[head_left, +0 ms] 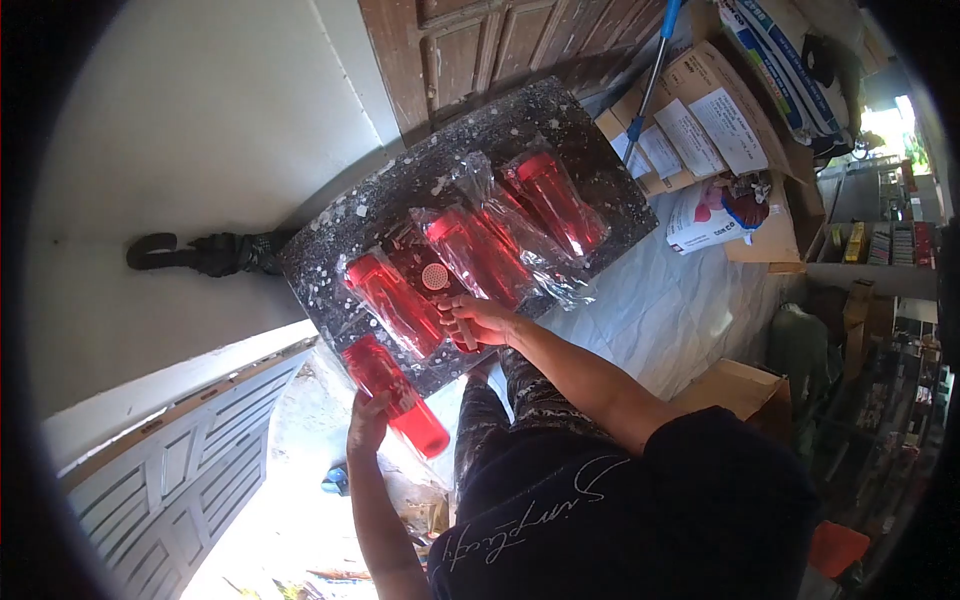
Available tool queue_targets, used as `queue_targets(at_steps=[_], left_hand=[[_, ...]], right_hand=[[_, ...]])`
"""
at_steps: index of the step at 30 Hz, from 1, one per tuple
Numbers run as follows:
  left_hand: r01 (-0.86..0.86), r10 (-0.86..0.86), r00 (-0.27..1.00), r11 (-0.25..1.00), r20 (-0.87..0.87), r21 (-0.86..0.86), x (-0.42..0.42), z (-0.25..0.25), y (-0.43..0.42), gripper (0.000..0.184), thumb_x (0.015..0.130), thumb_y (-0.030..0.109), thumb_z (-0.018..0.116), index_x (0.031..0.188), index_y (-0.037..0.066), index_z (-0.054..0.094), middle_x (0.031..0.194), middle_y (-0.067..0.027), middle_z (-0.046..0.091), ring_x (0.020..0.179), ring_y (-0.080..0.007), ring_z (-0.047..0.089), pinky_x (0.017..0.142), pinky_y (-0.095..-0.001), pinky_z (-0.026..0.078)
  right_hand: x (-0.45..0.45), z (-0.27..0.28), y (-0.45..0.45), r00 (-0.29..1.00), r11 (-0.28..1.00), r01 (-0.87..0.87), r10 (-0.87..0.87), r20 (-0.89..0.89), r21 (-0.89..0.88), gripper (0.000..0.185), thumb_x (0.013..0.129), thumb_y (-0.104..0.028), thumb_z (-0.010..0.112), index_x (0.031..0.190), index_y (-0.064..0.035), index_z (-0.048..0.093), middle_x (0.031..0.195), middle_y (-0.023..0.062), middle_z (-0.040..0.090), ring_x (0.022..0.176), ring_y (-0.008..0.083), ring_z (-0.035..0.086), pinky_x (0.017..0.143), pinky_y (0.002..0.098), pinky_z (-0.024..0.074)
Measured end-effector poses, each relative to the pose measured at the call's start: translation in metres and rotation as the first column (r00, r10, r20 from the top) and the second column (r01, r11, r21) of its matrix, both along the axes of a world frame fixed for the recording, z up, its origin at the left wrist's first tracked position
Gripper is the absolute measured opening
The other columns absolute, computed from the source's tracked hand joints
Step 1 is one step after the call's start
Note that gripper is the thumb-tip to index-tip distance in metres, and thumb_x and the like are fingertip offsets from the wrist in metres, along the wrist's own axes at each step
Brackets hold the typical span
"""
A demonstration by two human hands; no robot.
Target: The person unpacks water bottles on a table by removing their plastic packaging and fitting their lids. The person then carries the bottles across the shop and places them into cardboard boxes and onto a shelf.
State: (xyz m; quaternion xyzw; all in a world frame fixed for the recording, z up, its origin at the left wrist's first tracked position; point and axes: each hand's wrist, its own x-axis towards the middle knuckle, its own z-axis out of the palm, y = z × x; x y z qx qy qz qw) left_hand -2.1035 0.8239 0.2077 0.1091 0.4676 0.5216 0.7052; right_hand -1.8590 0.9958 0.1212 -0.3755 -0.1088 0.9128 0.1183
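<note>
My left hand (pixel 368 420) is closed around a red water bottle (pixel 408 405), tilted, with its upper end by the table's near left corner. My right hand (pixel 482 320) has its fingers curled round a small red piece that looks like a bottle lid (pixel 466 342); the fingers hide part of it. Just beyond that hand lies a pale round disc with small holes (pixel 435 277). Several more red bottles lie in clear plastic wrap: one bottle (pixel 390 300) beside my hands, another bottle (pixel 475 255) in the middle, and a bottle (pixel 560 205) at the far right.
The dark, paint-speckled table (pixel 330 215) stands against a wall and a brown wooden door (pixel 490 50). Cardboard boxes (pixel 700 120) and a blue-handled pole (pixel 650 85) are off its right end. An open carton (pixel 735 395) sits on the floor to the right. A grey panelled door (pixel 180 460) is at left.
</note>
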Motion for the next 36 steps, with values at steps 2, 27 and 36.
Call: queue_targets(at_steps=[2, 27, 36], left_hand=[[-0.057, 0.062, 0.983, 0.998, -0.175, 0.035, -0.013, -0.018, -0.002, 0.054, 0.077, 0.004, 0.070, 0.127, 0.006, 0.047, 0.111, -0.0066, 0.060, 0.104, -0.0202, 0.059, 0.096, -0.0384, 0.044], [-0.210, 0.334, 0.450, 0.941, -0.828, 0.266, -0.006, -0.105, -0.012, 0.093, 0.057, 0.016, 0.088, 0.130, 0.002, 0.033, 0.120, -0.0136, 0.048, 0.112, -0.0251, 0.051, 0.097, -0.0381, 0.043], [-0.057, 0.212, 0.343, 0.977, -0.915, 0.205, -0.011, -0.113, -0.019, 0.098, 0.060, 0.018, 0.088, 0.138, 0.001, 0.031, 0.128, -0.0150, 0.046, 0.118, -0.0276, 0.048, 0.102, -0.0385, 0.040]], right_hand=[[0.002, -0.005, -0.005, 1.000, 1.000, 0.003, -0.004, 0.031, 0.030, 0.026, 0.095, -0.006, 0.046, 0.121, -0.0080, 0.051, 0.104, 0.0089, 0.058, 0.087, 0.0164, 0.059, 0.073, 0.0311, 0.0523], [-0.011, -0.016, -0.088, 0.159, 0.111, -0.975, -0.247, 0.956, 0.191, 0.092, 0.070, -0.049, 0.077, 0.139, -0.0120, 0.030, 0.116, 0.0231, 0.053, 0.085, 0.0383, 0.066, 0.070, 0.0468, 0.0561], [0.045, 0.022, -0.113, 0.598, 0.134, -0.757, -0.252, 0.761, 0.639, 0.087, 0.068, -0.038, 0.082, 0.136, -0.0068, 0.037, 0.124, 0.0217, 0.052, 0.107, 0.0365, 0.059, 0.089, 0.0442, 0.0495]])
